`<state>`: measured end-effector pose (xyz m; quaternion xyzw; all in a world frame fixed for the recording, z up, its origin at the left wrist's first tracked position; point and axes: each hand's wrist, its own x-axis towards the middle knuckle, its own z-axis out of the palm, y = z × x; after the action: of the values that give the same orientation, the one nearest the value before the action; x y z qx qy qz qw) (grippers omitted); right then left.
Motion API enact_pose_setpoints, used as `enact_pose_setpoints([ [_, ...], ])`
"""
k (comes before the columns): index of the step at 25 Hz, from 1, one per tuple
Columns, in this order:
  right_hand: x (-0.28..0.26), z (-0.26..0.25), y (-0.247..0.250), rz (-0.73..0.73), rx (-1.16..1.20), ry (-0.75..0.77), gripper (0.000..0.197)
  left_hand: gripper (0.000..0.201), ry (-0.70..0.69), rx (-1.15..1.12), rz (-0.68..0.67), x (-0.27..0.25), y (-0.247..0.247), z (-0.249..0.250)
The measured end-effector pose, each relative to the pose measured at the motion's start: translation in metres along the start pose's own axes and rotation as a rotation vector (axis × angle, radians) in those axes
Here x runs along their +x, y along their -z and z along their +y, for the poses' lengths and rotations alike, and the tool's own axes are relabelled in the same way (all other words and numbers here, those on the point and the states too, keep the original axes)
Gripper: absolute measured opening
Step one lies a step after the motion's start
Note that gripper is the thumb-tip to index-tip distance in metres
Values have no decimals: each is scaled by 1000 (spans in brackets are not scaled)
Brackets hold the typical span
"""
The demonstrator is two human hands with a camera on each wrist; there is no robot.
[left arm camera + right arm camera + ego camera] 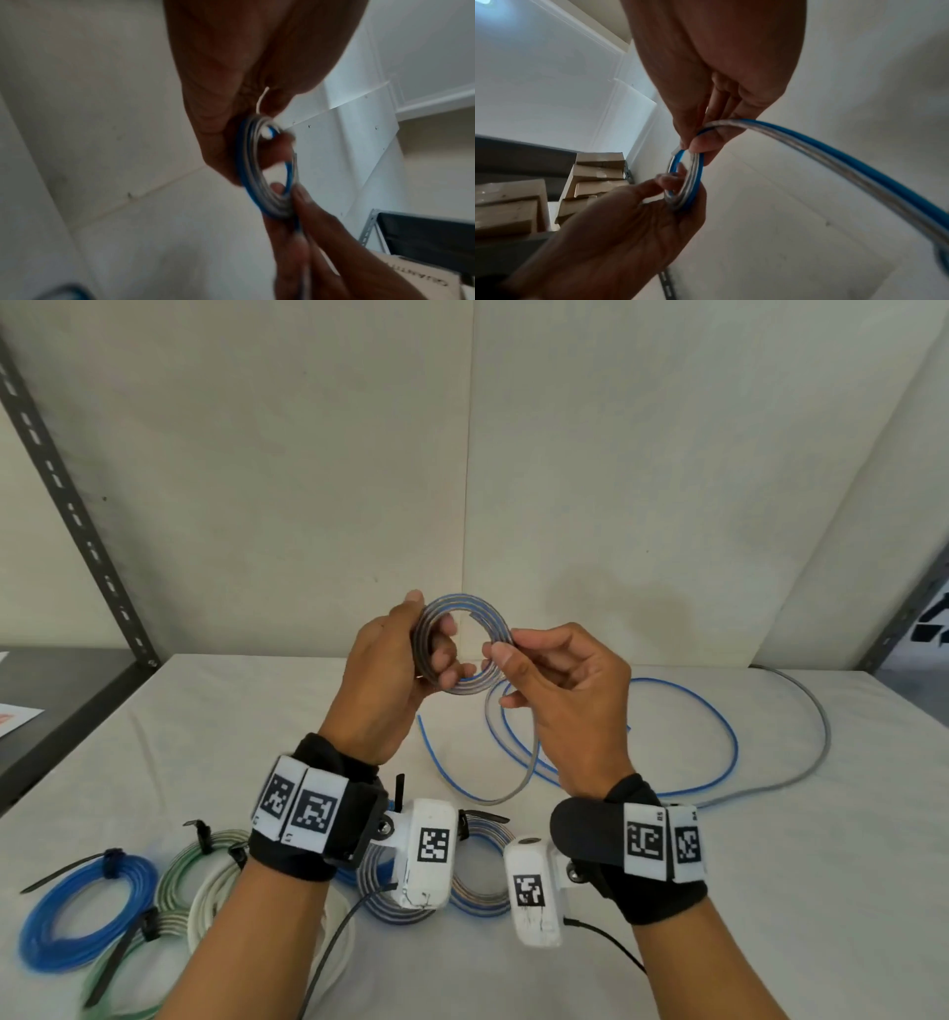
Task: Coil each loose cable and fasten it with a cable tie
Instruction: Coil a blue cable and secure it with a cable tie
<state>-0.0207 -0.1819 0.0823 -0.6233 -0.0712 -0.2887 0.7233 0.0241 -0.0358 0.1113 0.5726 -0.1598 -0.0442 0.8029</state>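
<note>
Above a white cloth-covered tabletop (770, 891) backed by plain white wall panels (667, 454), the left hand (380, 680) grips a blue-and-grey cable coil (464, 608); the right hand (565, 690) pinches its rim. Loose cable (729, 747) trails on the cloth; tied coils (87, 901) lie nearer, dark shelving (67, 505) at left.

A blue-and-grey striped cable (464, 608) is showing against a white tablecloth (770, 891), while blue (77, 911), green-and-white (179, 865) and plain white (210, 911) coils are wearing black ties (197, 829).
</note>
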Motion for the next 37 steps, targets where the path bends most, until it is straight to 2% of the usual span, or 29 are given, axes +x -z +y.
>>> enact_pose_setpoints([
  [5,7,-5,23,-239,-297,54,15,32,-112,454,-242,-4,24,3],
  [7,8,-8,29,-334,-408,44,13,24,-58,587,-302,-5,31,5],
  [10,9,-10,33,-424,-516,28,8,18,22,681,-311,-7,35,6],
  [16,7,-11,29,-352,-433,54,12,14,-69,655,-208,-6,32,8],
  [22,7,-11,21,-141,-277,58,8,25,-124,473,-64,-5,30,7],
  [24,7,-10,21,-137,-195,19,9,28,-127,411,-42,-5,27,6],
  [27,4,-12,16,-143,-86,-11,15,22,-120,289,-20,-5,23,6],
  [30,4,-14,11,-87,-56,12,17,21,-72,205,-28,-6,20,8],
  [33,5,-13,16,-82,-86,33,10,25,-30,260,-100,-8,20,9],
  [37,8,-16,29,-240,-237,44,8,34,-1,444,-233,-8,26,12],
])
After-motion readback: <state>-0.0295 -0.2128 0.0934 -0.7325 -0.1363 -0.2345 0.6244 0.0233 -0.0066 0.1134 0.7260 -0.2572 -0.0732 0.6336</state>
